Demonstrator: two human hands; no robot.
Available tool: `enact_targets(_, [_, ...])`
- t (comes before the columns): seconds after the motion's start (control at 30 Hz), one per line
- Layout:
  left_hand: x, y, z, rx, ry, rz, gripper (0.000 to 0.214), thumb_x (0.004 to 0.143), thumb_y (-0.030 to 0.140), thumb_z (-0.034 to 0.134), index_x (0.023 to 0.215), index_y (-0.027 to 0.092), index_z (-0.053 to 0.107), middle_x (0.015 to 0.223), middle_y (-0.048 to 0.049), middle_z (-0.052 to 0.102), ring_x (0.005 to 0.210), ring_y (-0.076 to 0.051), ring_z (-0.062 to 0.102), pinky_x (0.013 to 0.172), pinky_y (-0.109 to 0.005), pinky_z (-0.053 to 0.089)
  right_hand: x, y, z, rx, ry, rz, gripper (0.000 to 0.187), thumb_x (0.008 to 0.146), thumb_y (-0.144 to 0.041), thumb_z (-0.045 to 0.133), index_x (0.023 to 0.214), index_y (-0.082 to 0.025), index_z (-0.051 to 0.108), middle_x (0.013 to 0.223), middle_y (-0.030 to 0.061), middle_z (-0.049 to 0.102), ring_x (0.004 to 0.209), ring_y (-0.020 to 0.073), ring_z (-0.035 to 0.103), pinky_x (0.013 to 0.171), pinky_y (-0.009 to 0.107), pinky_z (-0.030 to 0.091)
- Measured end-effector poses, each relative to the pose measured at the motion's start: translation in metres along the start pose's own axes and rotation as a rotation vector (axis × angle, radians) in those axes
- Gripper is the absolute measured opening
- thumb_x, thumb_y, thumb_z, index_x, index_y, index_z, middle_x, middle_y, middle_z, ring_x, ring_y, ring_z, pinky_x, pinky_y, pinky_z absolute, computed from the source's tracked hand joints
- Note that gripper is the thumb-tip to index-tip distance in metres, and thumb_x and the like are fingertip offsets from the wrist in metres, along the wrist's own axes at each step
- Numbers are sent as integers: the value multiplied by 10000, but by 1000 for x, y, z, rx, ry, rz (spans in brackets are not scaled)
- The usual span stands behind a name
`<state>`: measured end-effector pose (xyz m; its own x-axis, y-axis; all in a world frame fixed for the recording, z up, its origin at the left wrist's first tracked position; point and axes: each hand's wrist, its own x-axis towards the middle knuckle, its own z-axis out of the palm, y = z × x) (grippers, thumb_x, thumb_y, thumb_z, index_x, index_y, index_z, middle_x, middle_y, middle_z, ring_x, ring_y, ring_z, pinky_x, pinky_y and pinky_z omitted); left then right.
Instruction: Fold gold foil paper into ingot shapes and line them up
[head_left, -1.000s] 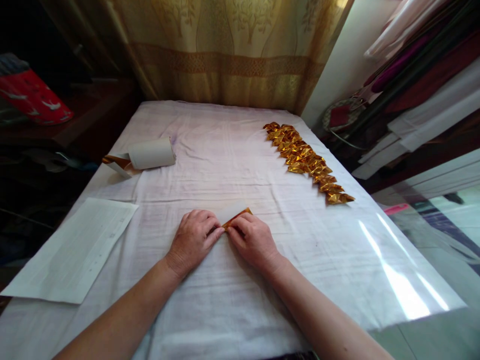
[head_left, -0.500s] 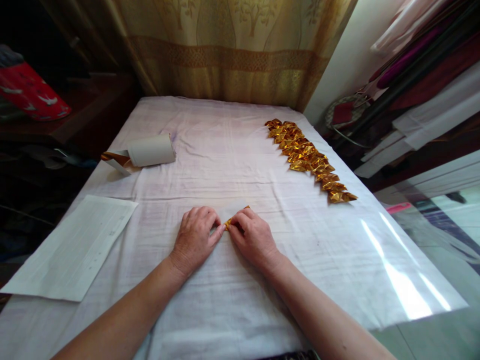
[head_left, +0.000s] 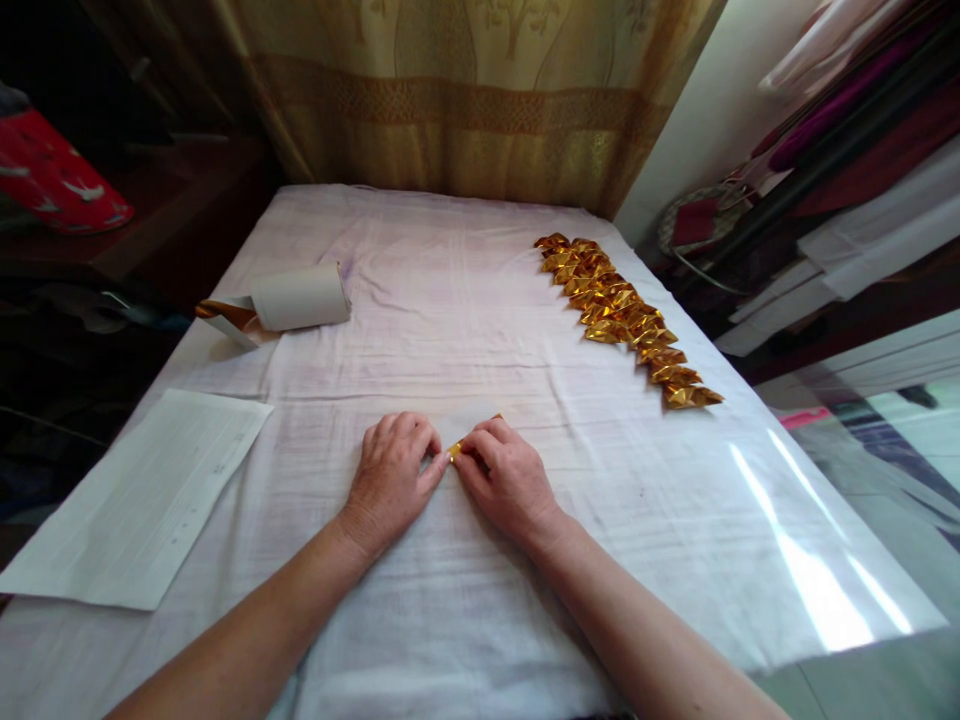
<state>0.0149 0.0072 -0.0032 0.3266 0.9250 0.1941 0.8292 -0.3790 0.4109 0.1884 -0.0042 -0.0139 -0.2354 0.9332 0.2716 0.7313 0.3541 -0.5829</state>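
Observation:
My left hand (head_left: pixel 388 472) and my right hand (head_left: pixel 508 478) rest side by side on the white cloth (head_left: pixel 450 330), fingertips pinched together on a small sheet of gold-and-white paper (head_left: pixel 466 430). Only a gold sliver and a pale flap of it show between and above my fingers. Along the right side of the cloth lies a row of several folded gold paper pieces (head_left: pixel 628 318).
A white paper roll (head_left: pixel 300 297) with a gold sheet end lies at the back left. A white printed sheet (head_left: pixel 135 500) sits at the left edge. Clear plastic film (head_left: pixel 810 570) overhangs the right front. A curtain hangs behind; shelves of fabric stand at the right.
My fingers have closed in over the gold paper, so less of its gold edge shows than a second ago. Both hands stay in the same spot.

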Motion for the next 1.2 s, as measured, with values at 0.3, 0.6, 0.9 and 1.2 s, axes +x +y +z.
enact_targets(0.3, [1, 0, -3, -55, -69, -34, 71, 876, 272, 630, 847, 233, 578, 1003, -29, 616, 984, -240, 530, 861, -392, 392, 3, 5, -9, 114, -120, 52, 58, 870, -159, 629, 851, -212, 641, 891, 30, 611, 854, 167, 593, 771, 287, 484])
enact_targets(0.6, [2, -8, -4, -98, -90, -8, 46, 886, 195, 577, 876, 239, 584, 1007, -21, 621, 981, -225, 529, 859, -384, 400, 7, 11, -18, 214, -201, 34, 178, 810, -31, 598, 770, -204, 608, 877, 12, 604, 839, 143, 585, 756, 253, 474])
enact_targets(0.9, [1, -6, -3, -66, -34, -2, 50, 879, 219, 584, 924, 238, 594, 1010, -26, 639, 1002, -232, 554, 877, -396, 400, 6, 10, -15, 231, -141, 31, 187, 784, -12, 585, 746, -194, 607, 837, 12, 596, 812, 144, 579, 739, 251, 466])
enact_targets(1.2, [6, 5, -3, 33, -7, 26, 68, 864, 279, 676, 928, 259, 669, 980, -22, 645, 963, -237, 556, 862, -394, 388, 7, 18, -21, 389, -91, 18, 128, 843, -117, 572, 852, -206, 663, 877, 17, 669, 835, 141, 626, 786, 270, 503])
